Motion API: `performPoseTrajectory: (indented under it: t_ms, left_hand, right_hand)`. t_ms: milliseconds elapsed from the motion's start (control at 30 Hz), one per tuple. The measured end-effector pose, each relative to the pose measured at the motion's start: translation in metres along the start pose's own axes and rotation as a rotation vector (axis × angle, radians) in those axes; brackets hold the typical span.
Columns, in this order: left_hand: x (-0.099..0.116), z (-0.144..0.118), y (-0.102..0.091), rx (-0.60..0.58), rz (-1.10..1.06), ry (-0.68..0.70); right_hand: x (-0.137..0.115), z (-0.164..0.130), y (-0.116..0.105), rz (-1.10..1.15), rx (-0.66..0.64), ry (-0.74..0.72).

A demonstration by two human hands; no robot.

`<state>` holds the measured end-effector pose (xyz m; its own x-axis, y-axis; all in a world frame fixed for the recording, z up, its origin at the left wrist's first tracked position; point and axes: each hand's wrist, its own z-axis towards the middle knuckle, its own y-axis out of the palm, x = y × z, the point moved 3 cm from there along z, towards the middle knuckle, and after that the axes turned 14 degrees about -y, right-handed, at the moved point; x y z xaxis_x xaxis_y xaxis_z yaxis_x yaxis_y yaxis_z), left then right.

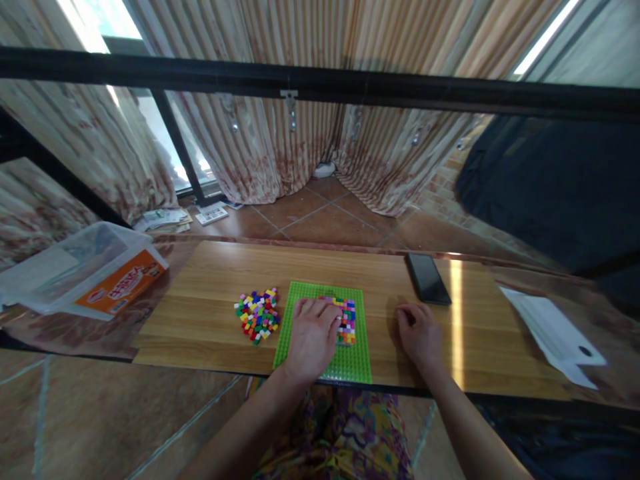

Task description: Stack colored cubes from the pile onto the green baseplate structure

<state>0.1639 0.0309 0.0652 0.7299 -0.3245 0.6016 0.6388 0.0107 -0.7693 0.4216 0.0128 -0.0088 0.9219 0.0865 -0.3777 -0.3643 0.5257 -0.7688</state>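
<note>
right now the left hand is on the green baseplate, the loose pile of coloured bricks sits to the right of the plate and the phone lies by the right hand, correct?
Not quite. The head view shows the pile of coloured bricks to the left of the green baseplate, not the right. The rest holds: the left hand rests on the plate, and the phone lies by the right hand.

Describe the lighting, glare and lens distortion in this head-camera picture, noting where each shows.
Head view: daylight blows out the windows at the top corners; a bright glare stripe runs down the wooden table beside the phone; the wide lens bows the black bar and stretches the edges; the green baseplate and left hand at centre are evenly lit and fairly sharp.
</note>
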Motion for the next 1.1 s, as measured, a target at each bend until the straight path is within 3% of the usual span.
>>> performPoseTrajectory:
  t_ms: [567,1100]
  left_hand:
    - [-0.002,0.005,0.009,0.062,-0.055,-0.085]
    - [-0.008,-0.008,0.013,0.085,-0.002,0.036]
  right_hand:
    - [-0.001,0.000,-0.001,-0.001,0.001,-0.002]
    - [0.001,0.000,0.001,0.005,0.001,-0.004]
